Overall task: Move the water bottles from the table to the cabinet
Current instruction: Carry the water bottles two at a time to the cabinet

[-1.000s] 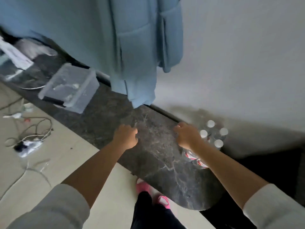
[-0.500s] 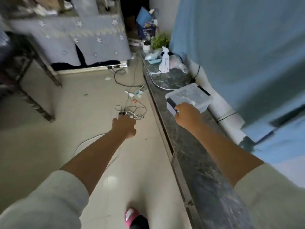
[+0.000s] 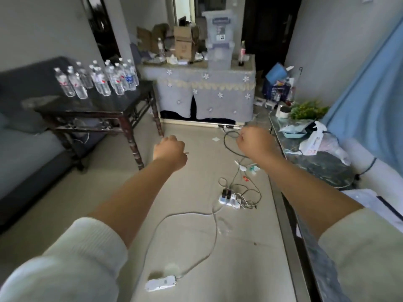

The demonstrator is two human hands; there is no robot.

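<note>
A pale tiled floor (image 3: 192, 247) is strewn with cables and a white power strip (image 3: 229, 200). At the left, a dark wooden table (image 3: 91, 105) is stood with a cluster of clear water bottles (image 3: 98, 80), upright and close together; red and blue labels are seen, but no writing can be read. A marble-topped cabinet (image 3: 322, 164) runs along the right. The left hand (image 3: 169, 151) and right hand (image 3: 256, 143) are held out over the floor, fingers curled into fists, nothing gripped.
</note>
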